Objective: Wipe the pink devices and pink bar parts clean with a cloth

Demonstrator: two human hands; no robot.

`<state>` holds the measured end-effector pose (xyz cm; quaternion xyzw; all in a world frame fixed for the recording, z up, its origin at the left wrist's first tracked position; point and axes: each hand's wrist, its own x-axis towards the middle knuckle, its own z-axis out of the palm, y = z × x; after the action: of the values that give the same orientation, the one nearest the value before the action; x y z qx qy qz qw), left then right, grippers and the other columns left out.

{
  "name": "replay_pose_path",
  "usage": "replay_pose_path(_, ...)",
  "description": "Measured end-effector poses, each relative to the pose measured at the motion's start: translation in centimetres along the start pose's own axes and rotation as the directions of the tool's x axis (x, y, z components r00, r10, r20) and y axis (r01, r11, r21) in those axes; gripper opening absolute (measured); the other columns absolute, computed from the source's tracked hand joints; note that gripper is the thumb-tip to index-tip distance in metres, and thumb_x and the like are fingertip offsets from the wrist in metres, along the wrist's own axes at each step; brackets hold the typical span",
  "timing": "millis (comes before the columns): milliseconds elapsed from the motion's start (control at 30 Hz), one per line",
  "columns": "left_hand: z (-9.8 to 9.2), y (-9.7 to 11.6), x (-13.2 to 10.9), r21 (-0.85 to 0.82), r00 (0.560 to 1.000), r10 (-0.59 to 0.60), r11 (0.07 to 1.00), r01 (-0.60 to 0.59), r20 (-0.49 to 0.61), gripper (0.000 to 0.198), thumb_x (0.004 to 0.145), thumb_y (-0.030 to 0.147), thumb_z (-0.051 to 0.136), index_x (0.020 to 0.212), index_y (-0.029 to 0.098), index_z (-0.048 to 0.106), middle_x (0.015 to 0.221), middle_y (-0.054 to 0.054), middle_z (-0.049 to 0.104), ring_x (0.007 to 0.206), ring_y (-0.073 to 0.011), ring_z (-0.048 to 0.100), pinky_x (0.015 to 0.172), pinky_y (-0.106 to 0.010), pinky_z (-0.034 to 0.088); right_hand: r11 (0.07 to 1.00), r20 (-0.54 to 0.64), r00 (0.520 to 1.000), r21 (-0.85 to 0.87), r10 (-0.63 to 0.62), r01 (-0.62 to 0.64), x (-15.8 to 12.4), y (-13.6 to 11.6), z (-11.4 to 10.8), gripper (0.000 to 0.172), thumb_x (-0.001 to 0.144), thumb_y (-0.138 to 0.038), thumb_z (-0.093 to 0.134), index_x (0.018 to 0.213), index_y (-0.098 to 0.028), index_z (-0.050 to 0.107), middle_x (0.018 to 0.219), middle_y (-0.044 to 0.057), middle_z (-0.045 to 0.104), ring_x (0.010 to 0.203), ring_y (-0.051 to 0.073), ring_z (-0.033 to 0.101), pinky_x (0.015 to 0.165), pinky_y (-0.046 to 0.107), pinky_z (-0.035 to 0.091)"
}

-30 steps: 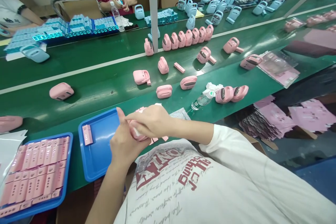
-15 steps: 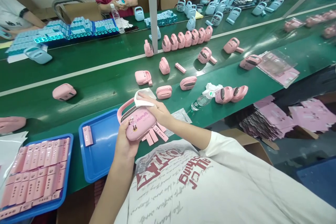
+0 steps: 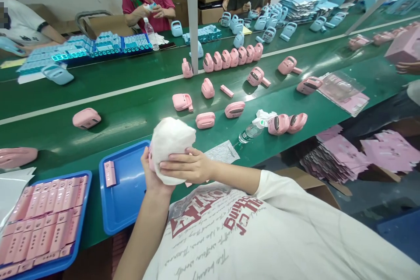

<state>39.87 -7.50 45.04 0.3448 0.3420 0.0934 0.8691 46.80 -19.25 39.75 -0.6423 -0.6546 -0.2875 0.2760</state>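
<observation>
A white cloth is draped over a small pink portable speaker, hiding nearly all of it. My left hand grips the speaker from the left and below. My right hand lies across the cloth with fingers extended, pressing it against the speaker's near side. Pink bar-shaped pieces beneath my right hand are mostly covered. Beside my left arm, a blue tray holds one pink bar-shaped piece.
A full tray of pink bars sits at left. Pink speakers stand about the green table, near a water bottle and bubble wrap. Co-workers sit opposite, with blue speakers. Another person's hand holds a pink box.
The cloth has spread from the speaker's top over its printed front. My right hand has moved down, its fingers across the cloth. A pink box and hand have appeared at far right.
</observation>
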Motion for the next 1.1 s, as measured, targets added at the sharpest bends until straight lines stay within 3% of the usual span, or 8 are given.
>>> replay_pose_path(133,1.1,1.2,-0.3,-0.22,0.982,-0.17,0.958,0.185,0.084,0.053,0.072,0.051,0.051,0.102,0.01,0.063,0.073,-0.01,0.069,0.058,-0.0197,0.065,0.052,-0.028,0.056,0.983,-0.088,0.982,0.094,0.165,-0.157,-1.7,-0.9,1.0,0.042,0.09,-0.035,0.04,0.131,-0.027,0.047,0.134,0.0,0.053,0.142,0.015,0.018,0.119,0.045,0.008)
replay_pose_path(300,1.1,0.8,-1.6,-0.25,0.99,-0.125,0.958,0.139,0.073,0.053,0.066,0.051,0.057,0.108,0.019,0.063,0.086,-0.006,0.072,0.068,-0.0229,0.066,0.051,-0.032,0.055,0.845,-0.117,0.899,0.41,0.422,-0.344,0.2,-2.4,-2.1,0.063,0.094,-0.04,0.028,0.148,-0.017,0.005,0.155,0.011,0.012,0.144,0.024,0.008,0.114,0.047,0.022)
replay_pose_path(400,1.0,0.3,-1.7,-0.157,0.997,-0.062,0.985,0.067,0.037,0.052,0.062,0.053,0.063,0.103,0.021,0.065,0.085,-0.003,0.071,0.068,-0.0216,0.066,0.049,-0.03,0.054,0.667,-0.058,0.803,0.593,0.594,-0.45,2.0,-2.2,-3.8,0.061,0.094,-0.046,0.029,0.147,-0.023,0.009,0.155,0.008,0.014,0.142,0.024,0.015,0.114,0.045,0.022)
replay_pose_path(500,1.2,-0.2,-1.3,-0.039,0.982,0.187,0.982,-0.185,0.039,0.047,0.065,0.05,0.066,0.101,0.02,0.066,0.095,-0.003,0.07,0.083,-0.0202,0.065,0.064,-0.028,0.055,0.304,0.064,0.551,0.779,0.832,-0.549,3.0,-1.2,-3.5,0.059,0.09,-0.055,0.035,0.139,-0.022,0.032,0.146,0.009,0.035,0.135,0.023,0.032,0.11,0.042,0.032)
replay_pose_path(600,1.2,-0.5,-0.7,0.039,0.906,0.401,0.912,-0.409,0.134,0.044,0.073,0.047,0.064,0.106,0.02,0.064,0.11,-0.006,0.066,0.104,-0.022,0.06,0.084,-0.03,0.051,-0.26,0.42,0.249,0.831,0.873,-0.492,3.4,0.3,-2.3,0.059,0.087,-0.062,0.035,0.128,-0.021,0.046,0.116,0.009,0.06,0.095,0.019,0.062,0.071,0.031,0.056)
replay_pose_path(700,0.8,-0.3,-0.4,0.114,0.841,0.523,0.835,-0.539,0.14,0.04,0.071,0.038,0.068,0.107,0.02,0.063,0.112,-0.006,0.064,0.108,-0.023,0.058,0.092,-0.032,0.047,-0.615,0.688,0.11,0.7,0.718,-0.364,3.5,1.4,-1.5,0.055,0.085,-0.063,0.038,0.111,-0.018,0.057,0.081,0.004,0.065,0.056,0.012,0.058,0.042,0.022,0.046)
replay_pose_path(900,1.4,0.3,-0.4,0.023,0.819,0.549,0.828,-0.56,0.164,0.027,0.075,0.024,0.059,0.102,0.022,0.062,0.115,-0.005,0.063,0.112,-0.0251,0.056,0.097,-0.04,0.044,-0.627,0.676,0.156,0.73,0.72,-0.272,2.7,1.7,0.4,0.051,0.074,-0.062,0.057,0.085,-0.014,0.065,0.077,0.005,0.069,0.07,0.016,0.063,0.06,0.025,0.051)
replay_pose_path(1100,2.3,-0.5,0.0,-0.041,0.925,0.377,0.926,-0.375,0.05,0.027,0.082,0.028,0.058,0.108,0.021,0.061,0.116,-0.007,0.063,0.118,-0.0234,0.053,0.098,-0.037,0.043,-0.39,0.409,0.004,0.874,0.913,-0.289,2.2,1.0,2.0,0.054,0.079,-0.058,0.052,0.106,-0.012,0.061,0.105,0.011,0.068,0.102,0.021,0.062,0.088,0.034,0.049)
